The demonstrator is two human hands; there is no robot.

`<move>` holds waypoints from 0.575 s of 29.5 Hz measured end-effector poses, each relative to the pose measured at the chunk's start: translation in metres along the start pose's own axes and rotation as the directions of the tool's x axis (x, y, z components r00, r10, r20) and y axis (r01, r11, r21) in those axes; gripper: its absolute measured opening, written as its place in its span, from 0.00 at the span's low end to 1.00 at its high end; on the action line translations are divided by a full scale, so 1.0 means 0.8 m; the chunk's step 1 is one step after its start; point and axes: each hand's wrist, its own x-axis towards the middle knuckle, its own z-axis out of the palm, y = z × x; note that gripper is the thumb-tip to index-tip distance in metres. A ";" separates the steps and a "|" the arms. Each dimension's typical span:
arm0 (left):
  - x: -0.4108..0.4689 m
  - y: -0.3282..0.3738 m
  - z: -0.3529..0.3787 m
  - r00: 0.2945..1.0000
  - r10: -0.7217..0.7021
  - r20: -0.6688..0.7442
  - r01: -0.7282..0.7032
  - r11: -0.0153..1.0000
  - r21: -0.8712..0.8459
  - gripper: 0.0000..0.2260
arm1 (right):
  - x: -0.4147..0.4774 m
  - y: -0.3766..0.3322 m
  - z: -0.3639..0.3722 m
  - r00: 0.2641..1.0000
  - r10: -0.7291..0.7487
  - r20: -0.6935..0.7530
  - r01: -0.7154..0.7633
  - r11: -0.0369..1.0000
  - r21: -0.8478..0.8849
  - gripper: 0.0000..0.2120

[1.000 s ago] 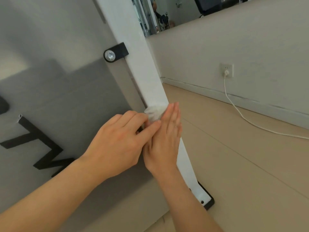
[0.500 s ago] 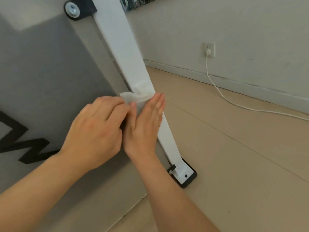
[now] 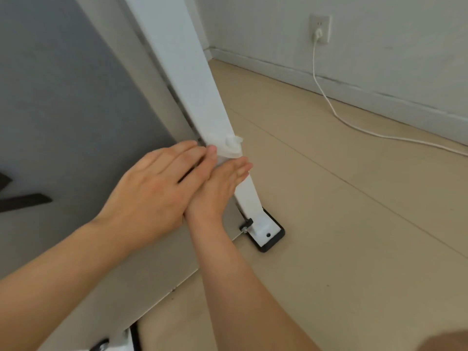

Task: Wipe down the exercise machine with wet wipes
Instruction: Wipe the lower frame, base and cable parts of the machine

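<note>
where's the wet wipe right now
In the head view, near centre, the wet wipe is bunched against the lower white post, just above the fingertips of the left hand and right hand.

Pale beige plank flooring (image 3: pixel 342 198) meets an off-white wall (image 3: pixel 379 46) at a low skirting board (image 3: pixel 278 69). A white cable (image 3: pixel 326 97) trails from the wall socket (image 3: pixel 319 27) across the floor.

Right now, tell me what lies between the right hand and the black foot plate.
In the head view, between the right hand and the black foot plate: a bare stretch of white post, its bracket and a small black bolt.
</note>
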 end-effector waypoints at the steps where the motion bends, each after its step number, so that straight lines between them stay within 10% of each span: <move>1: -0.004 0.003 0.004 1.000 0.012 0.011 -0.012 1.000 0.021 0.24 | 0.001 0.007 0.000 1.000 -0.025 -0.010 0.025 0.999 -0.023 0.36; 12: 0.011 0.053 0.094 0.977 0.153 0.146 -0.155 0.988 0.003 0.31 | 0.077 0.169 -0.037 0.938 0.346 -0.014 -0.343 0.934 0.105 0.41; 17: 0.012 0.062 0.107 0.988 0.142 0.067 -0.140 0.990 -0.031 0.30 | 0.122 0.188 -0.060 0.732 0.681 -0.030 -0.621 0.685 0.381 0.47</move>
